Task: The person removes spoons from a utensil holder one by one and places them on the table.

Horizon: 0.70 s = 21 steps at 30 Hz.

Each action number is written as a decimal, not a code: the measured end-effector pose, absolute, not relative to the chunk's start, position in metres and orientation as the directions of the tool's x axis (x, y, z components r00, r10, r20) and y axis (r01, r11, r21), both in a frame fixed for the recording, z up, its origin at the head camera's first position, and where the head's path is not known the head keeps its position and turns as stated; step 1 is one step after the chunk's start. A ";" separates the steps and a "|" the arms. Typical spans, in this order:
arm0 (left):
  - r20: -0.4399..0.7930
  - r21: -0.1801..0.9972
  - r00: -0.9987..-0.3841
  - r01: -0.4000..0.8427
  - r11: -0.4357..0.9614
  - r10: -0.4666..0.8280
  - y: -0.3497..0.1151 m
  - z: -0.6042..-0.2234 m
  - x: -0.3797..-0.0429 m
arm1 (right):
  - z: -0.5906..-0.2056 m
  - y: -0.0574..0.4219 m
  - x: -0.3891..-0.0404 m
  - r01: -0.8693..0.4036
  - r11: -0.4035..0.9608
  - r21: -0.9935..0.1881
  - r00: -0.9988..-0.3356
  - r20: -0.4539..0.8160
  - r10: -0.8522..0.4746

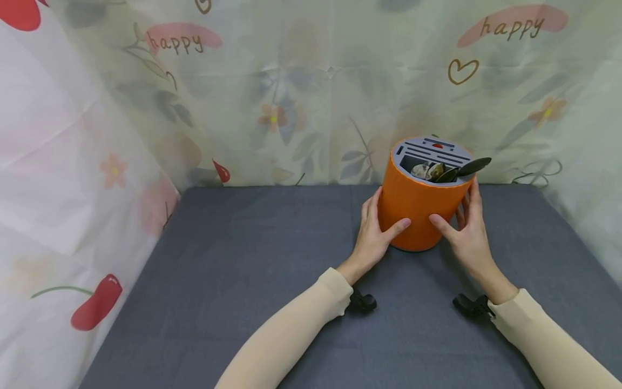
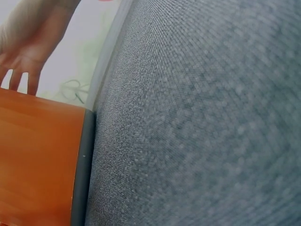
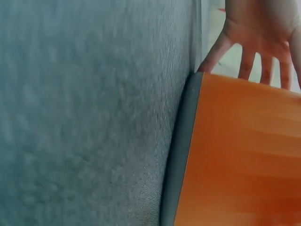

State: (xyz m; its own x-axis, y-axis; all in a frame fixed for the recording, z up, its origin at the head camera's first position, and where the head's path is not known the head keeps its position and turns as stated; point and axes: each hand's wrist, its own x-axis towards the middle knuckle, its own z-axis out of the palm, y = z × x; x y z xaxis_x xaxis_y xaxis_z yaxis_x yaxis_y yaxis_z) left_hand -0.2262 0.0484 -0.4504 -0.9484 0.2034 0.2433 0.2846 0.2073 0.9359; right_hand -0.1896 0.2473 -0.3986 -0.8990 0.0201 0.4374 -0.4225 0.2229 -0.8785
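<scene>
An orange cylindrical knife holder [image 1: 413,208] stands on the grey cloth, its grey slotted top [image 1: 432,148] facing up. In its open front compartment sit several metal spoons [image 1: 439,172], one leaning out to the right. My left hand [image 1: 374,232] holds the holder's left side, thumb on the front and fingers round the side. Against the right side, my right hand [image 1: 466,232] holds it the same way, some fingers hidden behind it. In the left wrist view the right hand [image 2: 35,40] shows beyond the orange wall; in the right wrist view, the left hand [image 3: 261,28].
Dark grey cloth [image 1: 243,259] covers the table. Behind it hangs a patterned curtain [image 1: 301,97], close to the holder's back, and another white printed sheet [image 1: 58,178] hangs at the left. Black wrist pieces [image 1: 362,301] stick out below both cuffs.
</scene>
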 end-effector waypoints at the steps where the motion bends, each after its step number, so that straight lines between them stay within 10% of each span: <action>1: 0.245 0.936 -0.948 0.286 0.205 0.202 0.048 -0.450 -0.226 | -0.400 0.248 -0.191 -0.424 0.228 -0.877 -0.898 0.440 0.022; 21: 0.240 0.935 -0.947 0.285 0.213 0.214 0.046 -0.449 -0.225 | -0.405 0.246 -0.192 -0.438 0.281 -0.854 -0.879 0.472 0.064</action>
State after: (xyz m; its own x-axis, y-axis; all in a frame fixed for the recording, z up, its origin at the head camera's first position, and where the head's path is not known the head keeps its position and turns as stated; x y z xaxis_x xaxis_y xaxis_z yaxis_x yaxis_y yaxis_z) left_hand -0.2251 0.0461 -0.4490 -0.9471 0.2136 0.2396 0.2845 0.2130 0.9347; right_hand -0.1917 0.2458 -0.4047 -0.8791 0.0639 0.4723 -0.4382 0.2813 -0.8537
